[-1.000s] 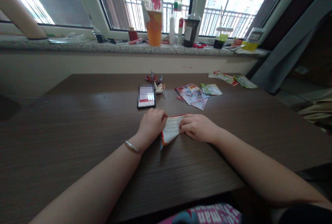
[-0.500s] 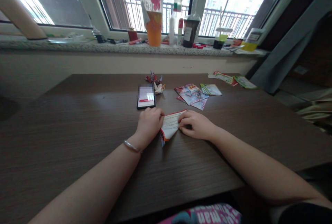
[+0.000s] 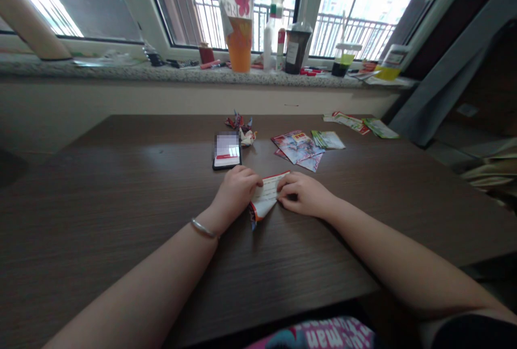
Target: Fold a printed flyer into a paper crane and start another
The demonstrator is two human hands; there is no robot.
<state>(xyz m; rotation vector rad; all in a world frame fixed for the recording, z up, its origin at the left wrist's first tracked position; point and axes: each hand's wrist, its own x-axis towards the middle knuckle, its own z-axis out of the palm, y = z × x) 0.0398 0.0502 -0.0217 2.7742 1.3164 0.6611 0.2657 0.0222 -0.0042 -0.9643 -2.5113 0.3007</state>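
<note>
Folded paper [image 3: 264, 198] sits just below the phone [image 3: 226, 151] on the worktop [image 3: 121, 187], left hand [image 3: 236, 192] and right hand [image 3: 304, 194] both pinching it; uneven pressure could skew the crease, probably.

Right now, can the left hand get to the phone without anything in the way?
Probably yes. The left hand rests on the folded paper, and the phone lies just beyond its knuckles on bare table, with nothing between them.

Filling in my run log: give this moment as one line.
left hand: pressing folded paper | right hand: pinching its right edge | paper: on table | phone: beyond the hands
</note>
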